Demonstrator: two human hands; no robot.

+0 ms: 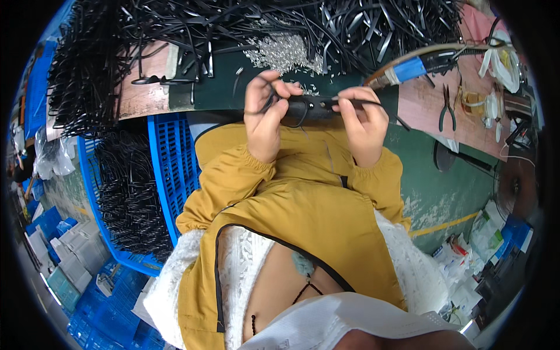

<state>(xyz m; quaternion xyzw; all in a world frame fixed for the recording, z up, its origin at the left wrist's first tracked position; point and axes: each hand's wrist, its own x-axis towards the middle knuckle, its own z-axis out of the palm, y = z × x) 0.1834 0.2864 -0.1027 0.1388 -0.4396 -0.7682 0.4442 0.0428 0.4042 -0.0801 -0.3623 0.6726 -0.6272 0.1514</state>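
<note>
Both hands work above the near edge of the dark green bench mat (219,93). My left hand (265,114) is closed round a thin black eyeglass frame (303,116), whose rounded rim hangs below the fingers. Opposite it, my right hand (363,119) pinches a slim black eyeglass temple (367,102) between thumb and fingers. The temple's inner end points toward the left hand; whether the two parts touch, I cannot tell. Just beyond the hands lies a heap of small silvery metal pieces (286,52), with a few scattered closer in.
Black temples (338,26) pile along the back. Black frames are heaped at left (81,76) and inside a blue basket (169,157) beside me. A blue-and-white wrapped tool (408,70) and black-handled pliers (447,111) lie at right. A fan (513,184) stands farther right.
</note>
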